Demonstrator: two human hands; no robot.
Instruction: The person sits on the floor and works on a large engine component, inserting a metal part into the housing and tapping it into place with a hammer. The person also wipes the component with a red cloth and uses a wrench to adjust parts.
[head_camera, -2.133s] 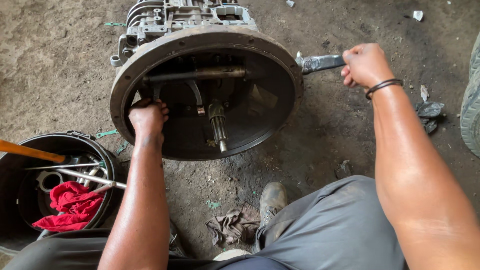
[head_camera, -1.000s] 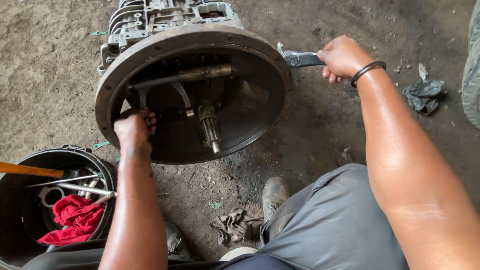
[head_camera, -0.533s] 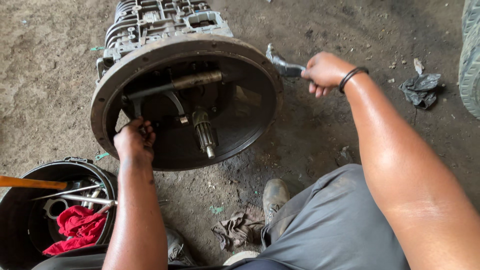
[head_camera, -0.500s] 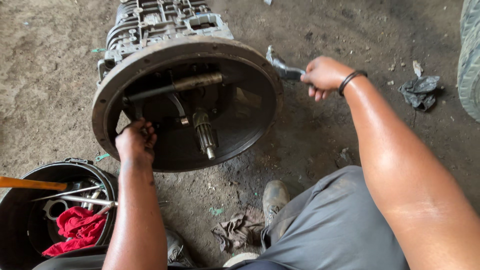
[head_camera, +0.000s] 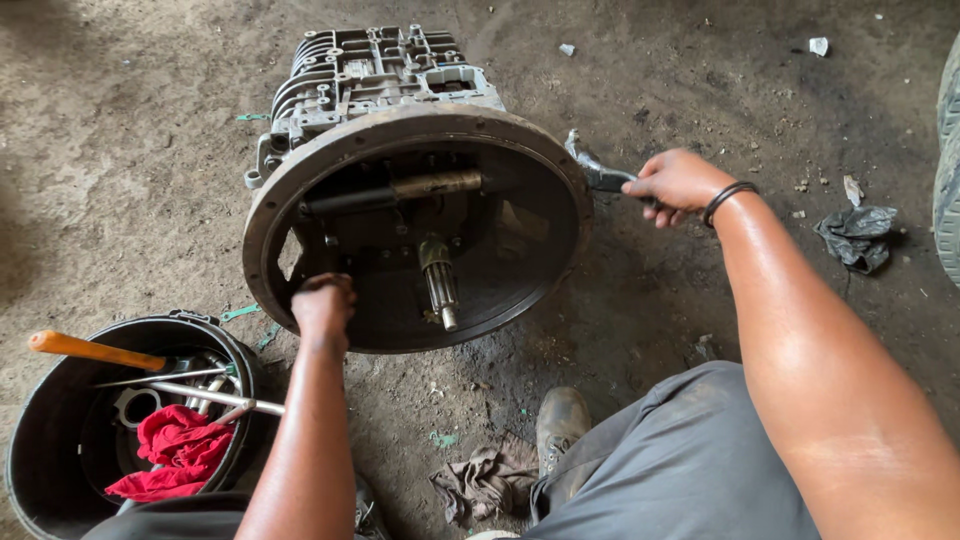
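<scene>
Bare, oil-stained concrete floor (head_camera: 120, 180) runs under everything, with a gearbox (head_camera: 400, 90) lying on its side at twelve o'clock and its round bell housing (head_camera: 560, 190) facing the seated person. Inside the housing, the splined input shaft (head_camera: 438, 285) points toward six o'clock, below a crosswise release shaft (head_camera: 420, 188).

At three o'clock from the housing rim, the right hand (head_camera: 680, 182) is clenched around the handle of a wrench (head_camera: 592, 168), whose head sits against the rim's outer edge. The left hand (head_camera: 323, 305) is closed over the housing's lower lip at about seven o'clock.

As I judge it, turning a rim fastener well means seating the wrench head squarely before loading it, pulling in the plane of the flange, and using the left hand to brace the casting so that it cannot roll.

At eight o'clock stands a black bucket (head_camera: 40, 440) holding a red rag (head_camera: 170, 450), a wooden-handled tool (head_camera: 95, 350) and metal parts. A dirty cloth (head_camera: 480, 478) lies by the shoe (head_camera: 560, 420).
</scene>
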